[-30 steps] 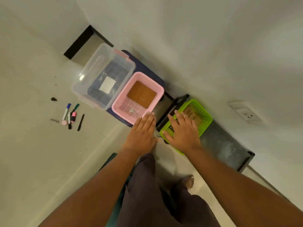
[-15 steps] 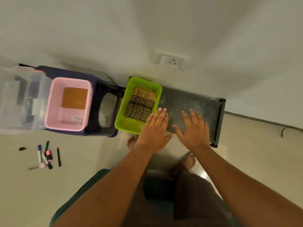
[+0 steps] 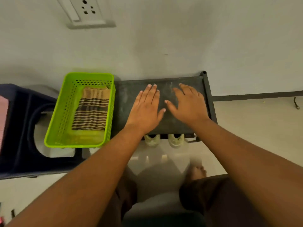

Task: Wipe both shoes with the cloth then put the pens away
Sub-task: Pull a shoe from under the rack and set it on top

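Observation:
A folded brown-and-tan striped cloth [image 3: 92, 110] lies inside a green perforated basket [image 3: 54, 123] to the left of a dark rack top [image 3: 127, 102]. Two pale shoe toes, the left shoe [image 3: 152, 140] and the right shoe [image 3: 176, 140], poke out from under the rack's front edge. My left hand [image 3: 145, 110] and my right hand [image 3: 187, 105] are held flat, fingers straight, side by side over the rack top, holding nothing. Whether they touch the surface I cannot tell. Only pen ends [image 3: 12, 213] show at the bottom-left edge.
A dark blue stool [image 3: 18, 163] stands left of the basket, with a pink bin's edge [image 3: 3, 118] on it. A wall socket [image 3: 85, 12] is above. A dark cable end [image 3: 296, 104] lies on the floor at the right. My bare foot [image 3: 197, 172] stands below the rack.
The view has swung right and closer: the clear and pink bins and the pens slid out to the left. Both flat hands now hover over the rack top, and the shoe toes have come into view.

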